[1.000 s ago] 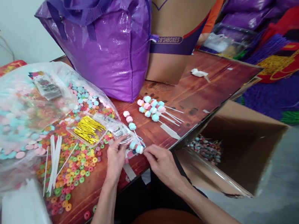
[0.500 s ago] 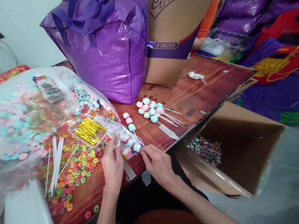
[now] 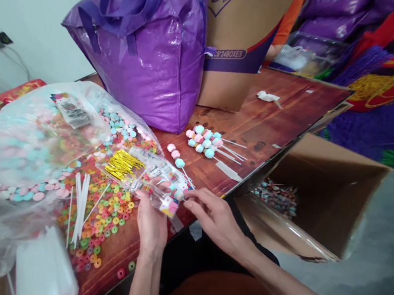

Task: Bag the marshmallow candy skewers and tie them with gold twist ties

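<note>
My left hand (image 3: 152, 222) is closed on a small clear wrapper bag (image 3: 161, 183) at the near edge of the brown table (image 3: 253, 123). My right hand (image 3: 214, 215) pinches the stick end of a candy skewer (image 3: 174, 195) of pink and blue pieces, which lies partly inside that bag. One more skewer (image 3: 176, 157) lies just beyond my hands. A bunch of finished skewers (image 3: 205, 142) lies further right. Gold twist ties (image 3: 121, 163) sit in a clear packet to the left.
A big clear bag of pastel candies (image 3: 19, 147), loose ring candies (image 3: 105, 208) and white sticks (image 3: 80, 207) cover the left. A purple tote (image 3: 152, 59) and a printed carton (image 3: 250, 12) stand behind. An open cardboard box (image 3: 326, 196) with wrapped candies sits below right. White bags (image 3: 39, 289) lie near left.
The skewer has slid further into the clear bag, and both hands have drawn slightly toward me. The camera view has shifted a little.
</note>
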A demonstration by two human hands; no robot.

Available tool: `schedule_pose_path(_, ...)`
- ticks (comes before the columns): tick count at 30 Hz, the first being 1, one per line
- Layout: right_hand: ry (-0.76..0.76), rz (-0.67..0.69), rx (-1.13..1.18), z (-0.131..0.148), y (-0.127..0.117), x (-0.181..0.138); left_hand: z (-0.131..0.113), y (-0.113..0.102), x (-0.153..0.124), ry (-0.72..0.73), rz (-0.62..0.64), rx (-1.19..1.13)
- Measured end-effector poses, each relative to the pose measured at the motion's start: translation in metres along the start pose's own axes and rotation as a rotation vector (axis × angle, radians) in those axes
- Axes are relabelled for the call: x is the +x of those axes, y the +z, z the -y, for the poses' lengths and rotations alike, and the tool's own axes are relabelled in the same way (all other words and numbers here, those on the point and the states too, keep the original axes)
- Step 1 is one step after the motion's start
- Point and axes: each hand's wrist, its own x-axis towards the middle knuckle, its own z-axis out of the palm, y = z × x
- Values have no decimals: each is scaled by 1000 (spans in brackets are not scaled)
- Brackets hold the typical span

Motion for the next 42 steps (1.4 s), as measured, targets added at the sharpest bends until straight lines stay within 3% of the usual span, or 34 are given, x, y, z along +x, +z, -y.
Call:
schedule_pose_path(3,206,124,409,9,10,5,7,9,-5,11,92,10)
schedule_pose_path(6,278,52,609,11,20,11,10,10,-11,73,109,52)
schedule_pose_path(9,200,-26,522,8,21,13,9,3,-12,129,12,13)
schedule_pose_path(12,135,-14,372,4,18,13,9,-9,-9,155,-116,-71)
schedule_pose_path(17,195,24,435,-2,17,14,13,-23,-3,162,-256,-135)
schedule_pose_path(22,237,5,532,2,22,14,15,-17,-4,250,-223,-74)
schedule_pose_path(28,133,-147,382,1,28,15,18,-14,-7,250,-262,-75)
schedule_pose_path(32,16,-144,230,-8,26,16,15,-18,-7,177,-267,-111)
schedule_pose_path(35,-88,-133,126,-11,24,17,14,-17,-5,206,-312,-140)
schedule_pose_path(38,-104,-136,113,-11,23,19,14,-14,-3,264,-316,-141)
schedule_pose_path(42,-118,-122,78,-13,21,25,14,-14,-1,199,-267,-124)
